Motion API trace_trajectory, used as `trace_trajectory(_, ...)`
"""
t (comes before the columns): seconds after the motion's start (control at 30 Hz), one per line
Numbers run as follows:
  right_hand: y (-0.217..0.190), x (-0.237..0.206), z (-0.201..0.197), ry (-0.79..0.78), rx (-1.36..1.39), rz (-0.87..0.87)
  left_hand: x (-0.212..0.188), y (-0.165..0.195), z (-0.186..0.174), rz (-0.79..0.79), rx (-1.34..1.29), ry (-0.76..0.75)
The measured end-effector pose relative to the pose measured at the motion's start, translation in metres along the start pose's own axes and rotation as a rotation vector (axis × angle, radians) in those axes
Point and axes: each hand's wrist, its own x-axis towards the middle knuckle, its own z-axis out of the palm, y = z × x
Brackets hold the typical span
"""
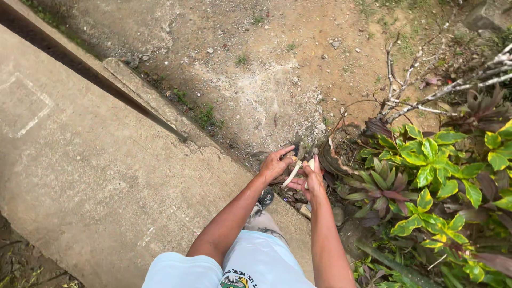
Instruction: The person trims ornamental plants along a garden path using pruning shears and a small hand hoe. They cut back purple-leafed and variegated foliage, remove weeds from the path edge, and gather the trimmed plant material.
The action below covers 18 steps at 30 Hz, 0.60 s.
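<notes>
Both of my hands meet in the middle of the view, above the edge of a concrete slab [90, 176]. My left hand [274, 164] pinches one end of a pale, whitish stalk or root piece [292, 174]. My right hand [312, 180] grips its other end, with a second pale stub showing between the fingers. Dark dried plant bits hang just beyond the fingertips. How the fingers close underneath is hidden.
Bare dirt ground [256, 69] with small stones lies ahead. A bushy plant with bright green and purple leaves [426, 176] fills the right side, with bare grey branches [426, 96] above it. A narrow dark gutter [80, 69] runs diagonally along the slab.
</notes>
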Motion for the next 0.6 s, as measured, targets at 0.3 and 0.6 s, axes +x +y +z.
trace_trajectory(0.3,-0.063,0.060,0.059,-0.106,-0.192,0.030,0.056,0.023,-0.032,-0.235,-0.228,0.134)
trace_trajectory(0.6,-0.080,0.155,0.119,-0.226,-0.248,0.043,0.130,0.007,-0.090,0.029,-0.176,0.292)
